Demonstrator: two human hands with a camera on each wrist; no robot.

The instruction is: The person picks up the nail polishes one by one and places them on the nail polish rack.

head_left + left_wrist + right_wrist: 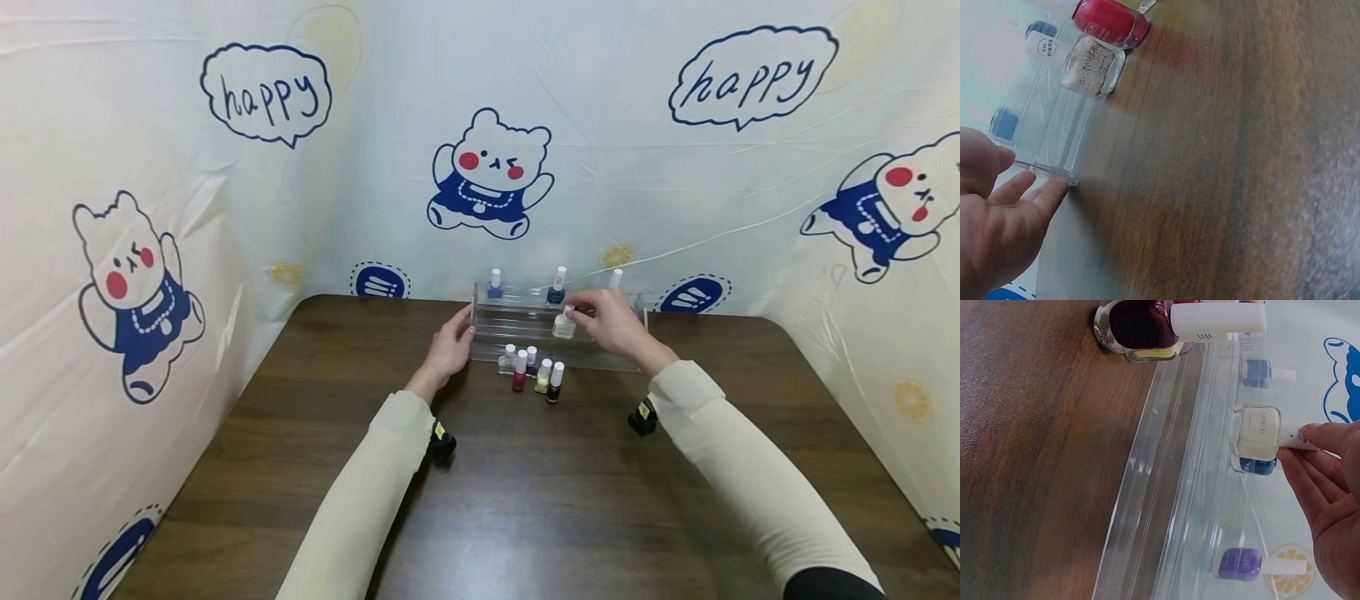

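Dark wood-grain table point(510, 508) before me, pale printed cloth point(622, 75) around its back and sides, winking bear point(480, 196) in blue facing me, second bear point(146, 337) at my left, third bear point(873, 223) at my right, two outlined "happy" bubbles point(266, 96), yellow citrus slices point(618, 256), dash-edged blue ovals point(380, 281)

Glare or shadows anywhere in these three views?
Head: soft sheen low on the dark brown wooden table; left wrist: pale glare at frame right, shadow beside the clear plastic stepped rack; right wrist: bright streaks along the rack's edge.
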